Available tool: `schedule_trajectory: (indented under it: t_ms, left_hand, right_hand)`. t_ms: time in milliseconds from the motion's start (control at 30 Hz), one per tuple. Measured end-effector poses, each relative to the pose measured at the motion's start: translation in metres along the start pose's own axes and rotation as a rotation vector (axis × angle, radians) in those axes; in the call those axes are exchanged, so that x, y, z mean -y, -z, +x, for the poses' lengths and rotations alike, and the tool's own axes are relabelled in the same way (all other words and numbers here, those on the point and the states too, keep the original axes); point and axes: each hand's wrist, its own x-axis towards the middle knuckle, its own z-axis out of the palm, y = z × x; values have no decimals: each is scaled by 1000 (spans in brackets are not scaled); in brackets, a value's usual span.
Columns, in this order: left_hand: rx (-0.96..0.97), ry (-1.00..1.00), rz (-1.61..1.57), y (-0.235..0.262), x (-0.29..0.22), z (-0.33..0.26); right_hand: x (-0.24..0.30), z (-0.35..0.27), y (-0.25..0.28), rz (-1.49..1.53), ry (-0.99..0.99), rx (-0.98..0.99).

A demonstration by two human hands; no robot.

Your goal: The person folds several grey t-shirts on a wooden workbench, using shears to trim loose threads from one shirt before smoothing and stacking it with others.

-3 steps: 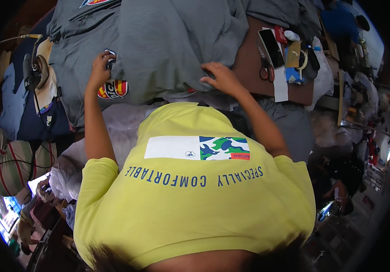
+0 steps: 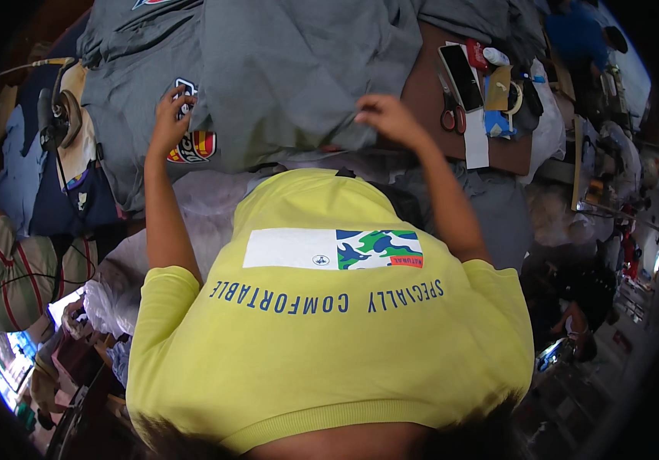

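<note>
A grey garment [image 2: 283, 77] is spread over the work surface in front of me, with folds near its right side. My left hand [image 2: 172, 119] lies on its left part, fingers apart, over a red, yellow and black printed patch [image 2: 195, 146]. A second print shows beside the fingertips and is partly covered. My right hand [image 2: 392, 119] is at the garment's lower right edge, thumb and forefinger apart, with nothing visible between them. Whether its fingertips touch the cloth I cannot tell.
On the brown board [image 2: 425, 84] to the right are orange-handled scissors [image 2: 452, 115], a phone [image 2: 460, 77], a white paper strip [image 2: 475, 142] and a tape roll [image 2: 513, 100]. An iron-like dark tool [image 2: 53, 123] stands at left. Other people are around the edges.
My right hand has shifted to the right and slightly away from me, its fingers a little more bent. My left hand has barely moved, its fingers slightly raised and more spread.
</note>
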Motion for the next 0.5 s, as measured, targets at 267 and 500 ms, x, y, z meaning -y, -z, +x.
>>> schedule_trajectory:
  t_ms: [267, 500]
  left_hand:
    - [-378, 312, -1069, -6, -27, -2]
    - [-492, 405, -1366, 16, -17, 14]
  right_hand:
    - [-23, -19, 75, -414, 182, -887]
    - [-42, -27, 36, -708, 71, -326]
